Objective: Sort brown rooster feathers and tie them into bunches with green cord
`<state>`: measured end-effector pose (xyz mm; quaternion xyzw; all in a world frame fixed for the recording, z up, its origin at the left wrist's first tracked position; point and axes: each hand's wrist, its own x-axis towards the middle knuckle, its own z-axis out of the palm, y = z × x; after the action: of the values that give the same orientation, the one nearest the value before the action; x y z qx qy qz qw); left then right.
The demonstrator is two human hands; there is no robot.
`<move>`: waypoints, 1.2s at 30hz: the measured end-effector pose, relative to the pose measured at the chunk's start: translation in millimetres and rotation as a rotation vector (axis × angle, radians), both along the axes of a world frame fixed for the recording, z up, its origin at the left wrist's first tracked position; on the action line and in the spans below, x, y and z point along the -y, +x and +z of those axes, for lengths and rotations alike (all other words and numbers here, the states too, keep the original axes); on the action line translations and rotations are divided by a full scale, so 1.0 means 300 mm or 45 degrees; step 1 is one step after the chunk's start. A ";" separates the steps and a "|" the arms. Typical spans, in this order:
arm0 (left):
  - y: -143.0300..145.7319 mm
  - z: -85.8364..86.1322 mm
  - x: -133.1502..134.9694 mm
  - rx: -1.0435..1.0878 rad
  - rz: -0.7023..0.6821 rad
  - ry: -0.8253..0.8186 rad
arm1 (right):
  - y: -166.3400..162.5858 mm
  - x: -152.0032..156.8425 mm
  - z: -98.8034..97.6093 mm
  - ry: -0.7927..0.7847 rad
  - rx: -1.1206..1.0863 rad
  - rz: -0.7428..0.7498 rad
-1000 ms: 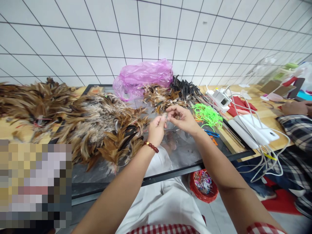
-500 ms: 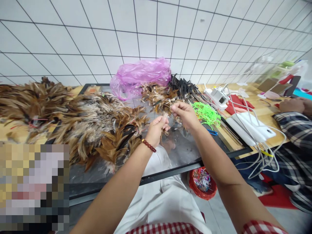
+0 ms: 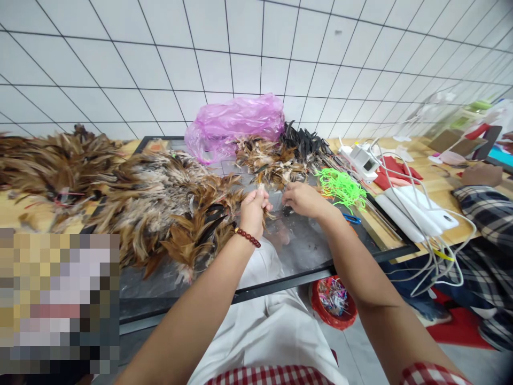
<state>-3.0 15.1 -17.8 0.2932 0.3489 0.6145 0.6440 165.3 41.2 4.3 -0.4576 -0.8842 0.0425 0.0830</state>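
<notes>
Pinching a small feather tuft in the left hand, this side of the pink bag. Pressing fingertips of the right hand together; cannot tell if around anything. Best to grip snugly, clear of the brown feathers beside the pink bag.

A crumpled pink plastic bag lies near the tiled wall. Rightward on the wooden table, white cables loop beside red cloth. Below, a red basket contains colourful scraps.
</notes>
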 end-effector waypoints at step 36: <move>0.006 0.021 0.027 -0.075 -0.263 0.070 | -0.005 -0.012 0.030 -0.115 -1.534 -0.387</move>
<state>-1.3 7.0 -11.6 0.3631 0.3186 0.5452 0.6851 163.7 44.8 13.3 -0.4772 -0.6044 0.3181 0.5530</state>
